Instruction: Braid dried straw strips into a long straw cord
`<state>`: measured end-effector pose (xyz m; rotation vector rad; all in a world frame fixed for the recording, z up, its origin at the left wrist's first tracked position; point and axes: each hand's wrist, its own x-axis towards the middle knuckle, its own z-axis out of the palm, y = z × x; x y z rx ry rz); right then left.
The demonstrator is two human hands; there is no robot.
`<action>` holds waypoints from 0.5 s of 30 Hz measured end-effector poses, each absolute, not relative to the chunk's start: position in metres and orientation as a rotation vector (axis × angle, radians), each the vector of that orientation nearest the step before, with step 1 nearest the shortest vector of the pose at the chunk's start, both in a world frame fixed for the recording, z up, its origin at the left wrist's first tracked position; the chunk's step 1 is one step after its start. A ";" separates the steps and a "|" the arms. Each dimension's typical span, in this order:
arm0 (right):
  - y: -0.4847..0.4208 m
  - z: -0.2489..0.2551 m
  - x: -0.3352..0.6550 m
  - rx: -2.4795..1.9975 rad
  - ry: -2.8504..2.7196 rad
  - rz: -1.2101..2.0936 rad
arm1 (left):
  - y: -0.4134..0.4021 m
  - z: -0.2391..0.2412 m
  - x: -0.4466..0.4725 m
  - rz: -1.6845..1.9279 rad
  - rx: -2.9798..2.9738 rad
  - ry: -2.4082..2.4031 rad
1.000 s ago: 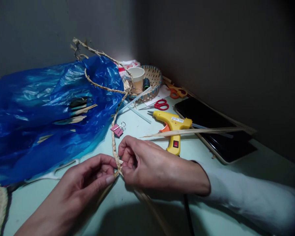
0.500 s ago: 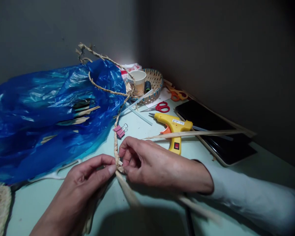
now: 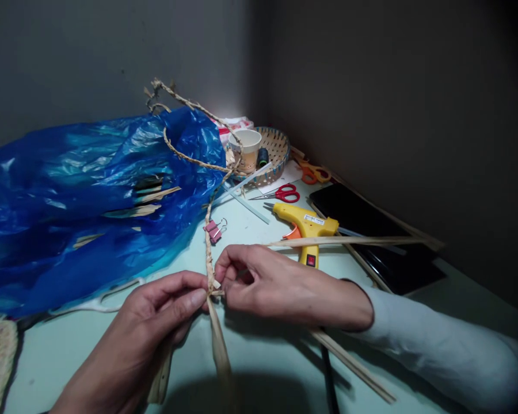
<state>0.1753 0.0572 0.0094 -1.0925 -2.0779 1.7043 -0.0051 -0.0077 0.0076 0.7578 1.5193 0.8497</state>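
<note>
Braided cord (image 3: 209, 253) runs, in the head view, from beside the blue bag (image 3: 90, 172) toward the person, its working end held over the bench (image 3: 246, 233). The left hand (image 3: 151, 316) pinches that end between thumb and forefinger; the right hand (image 3: 276, 284) has its fingers pressed together just beside it, apparently on a strip, though part of the grip is hidden. To braid well here, I judge, the left pinch should sit right at the last crossing, each strip being folded flat and drawn snug with even pull, so that the plait neither loosens nor twists. Counted: one bag, one pink clip (image 3: 213, 233), one yellow glue gun (image 3: 293, 215), one cup (image 3: 249, 155), one spool (image 3: 263, 156), one woven basket (image 3: 280, 150), two crossed pale sticks (image 3: 250, 208), and two pairs of scissors, red-handled scissors (image 3: 280, 195) and orange-handled scissors (image 3: 311, 168). Loose ends show in three places below the hands: a middle strip (image 3: 219, 345), a left strip (image 3: 160, 376), and a right strip (image 3: 354, 366) that looks doubled; whether it is one or two, I cannot tell
</note>
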 end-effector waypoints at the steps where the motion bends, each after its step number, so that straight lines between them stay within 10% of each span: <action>1: 0.058 0.012 0.176 -1.107 -2.072 1.741 | -0.008 0.007 -0.006 0.847 0.761 1.512; 15: 0.058 0.017 0.181 -0.921 -2.148 1.898 | -0.008 0.010 0.003 0.909 0.772 1.564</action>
